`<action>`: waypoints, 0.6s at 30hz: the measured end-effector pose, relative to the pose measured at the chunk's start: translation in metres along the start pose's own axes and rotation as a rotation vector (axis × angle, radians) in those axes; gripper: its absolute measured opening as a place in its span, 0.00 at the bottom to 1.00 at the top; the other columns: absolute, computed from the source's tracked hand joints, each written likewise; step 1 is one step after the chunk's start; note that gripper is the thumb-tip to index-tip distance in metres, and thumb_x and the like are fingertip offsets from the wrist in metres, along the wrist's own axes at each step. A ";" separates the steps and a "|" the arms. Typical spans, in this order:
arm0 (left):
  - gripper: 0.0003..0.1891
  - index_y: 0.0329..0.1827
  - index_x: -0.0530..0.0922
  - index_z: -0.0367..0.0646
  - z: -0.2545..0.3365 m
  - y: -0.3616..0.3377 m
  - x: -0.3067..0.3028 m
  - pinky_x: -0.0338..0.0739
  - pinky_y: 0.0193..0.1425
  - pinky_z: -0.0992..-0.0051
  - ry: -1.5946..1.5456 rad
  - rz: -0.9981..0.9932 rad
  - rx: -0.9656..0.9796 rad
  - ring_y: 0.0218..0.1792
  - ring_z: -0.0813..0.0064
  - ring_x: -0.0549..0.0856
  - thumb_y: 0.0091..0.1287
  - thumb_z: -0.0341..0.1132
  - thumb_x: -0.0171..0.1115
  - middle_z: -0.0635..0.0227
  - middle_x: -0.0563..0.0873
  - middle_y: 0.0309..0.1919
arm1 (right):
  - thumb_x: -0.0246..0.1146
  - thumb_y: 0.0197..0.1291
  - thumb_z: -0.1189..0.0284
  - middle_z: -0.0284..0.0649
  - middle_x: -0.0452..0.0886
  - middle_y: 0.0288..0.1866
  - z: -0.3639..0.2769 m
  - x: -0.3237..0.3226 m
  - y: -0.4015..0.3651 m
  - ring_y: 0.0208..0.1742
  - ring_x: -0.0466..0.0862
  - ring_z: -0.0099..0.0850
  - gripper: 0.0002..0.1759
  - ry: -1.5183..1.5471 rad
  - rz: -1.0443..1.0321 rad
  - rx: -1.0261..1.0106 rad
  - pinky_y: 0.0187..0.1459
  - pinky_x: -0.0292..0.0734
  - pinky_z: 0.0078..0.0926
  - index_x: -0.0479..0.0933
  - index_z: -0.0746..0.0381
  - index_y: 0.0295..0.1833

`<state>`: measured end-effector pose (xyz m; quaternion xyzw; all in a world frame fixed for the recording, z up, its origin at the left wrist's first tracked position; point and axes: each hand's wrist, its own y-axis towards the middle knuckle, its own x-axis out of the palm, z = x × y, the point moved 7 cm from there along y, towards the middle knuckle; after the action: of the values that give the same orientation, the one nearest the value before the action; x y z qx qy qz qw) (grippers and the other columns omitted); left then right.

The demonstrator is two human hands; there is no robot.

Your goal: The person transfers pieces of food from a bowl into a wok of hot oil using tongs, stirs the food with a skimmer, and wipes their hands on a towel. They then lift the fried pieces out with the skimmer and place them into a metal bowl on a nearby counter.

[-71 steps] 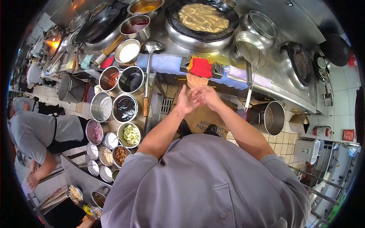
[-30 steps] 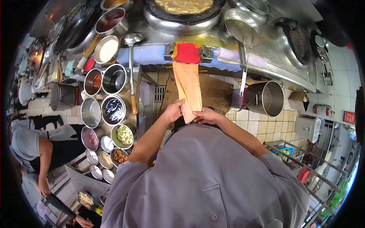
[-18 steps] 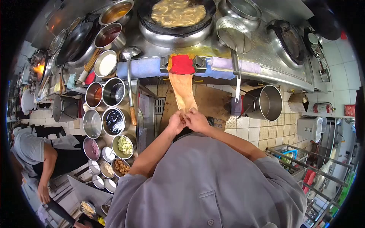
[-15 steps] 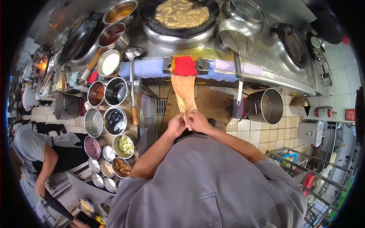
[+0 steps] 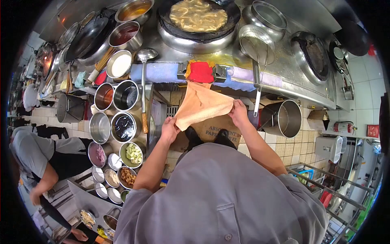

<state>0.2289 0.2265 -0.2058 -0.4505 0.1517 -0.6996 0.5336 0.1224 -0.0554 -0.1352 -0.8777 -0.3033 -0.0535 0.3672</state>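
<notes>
An orange cloth (image 5: 205,103) hangs from the stove's front edge, its top by a red cloth (image 5: 200,72) on the rail. Its two lower corners are pulled wide apart. My left hand (image 5: 170,128) pinches the left corner; my right hand (image 5: 239,112) pinches the right corner. Both hands are closed, with the cloth stretched between them above the floor. Behind it on the stove, a wok (image 5: 233,20) holds pale pieces frying in bubbling oil. To the left, a steel ladle (image 5: 144,93) leans over the edge; to the right lies a perforated skimmer (image 5: 254,38).
Pots of sauces (image 5: 104,96) and bowls of chopped ingredients (image 5: 133,153) crowd the left side. A large pot (image 5: 289,118) stands at right, near a metal rack (image 5: 325,179). Another person (image 5: 38,162) works at lower left. Cardboard (image 5: 219,127) lies underfoot.
My hands have moved apart, left hand leftward and right hand right and up. The orange cloth went from a gathered narrow strip to spread wide. The view has shifted slightly.
</notes>
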 end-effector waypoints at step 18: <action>0.13 0.47 0.68 0.41 0.048 0.044 0.107 0.69 0.48 0.69 1.355 -0.010 0.779 0.45 0.65 0.75 0.62 0.36 0.47 0.58 0.75 0.43 | 0.50 0.63 0.70 0.35 0.74 0.32 0.055 0.168 -0.057 0.33 0.74 0.22 0.09 -1.021 -0.971 -0.310 0.37 0.72 0.22 0.72 0.62 0.43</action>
<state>0.2908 0.1280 -0.1601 0.2940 0.1859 -0.8272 0.4414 0.2189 0.0958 -0.0868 -0.6015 -0.7818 0.1638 -0.0142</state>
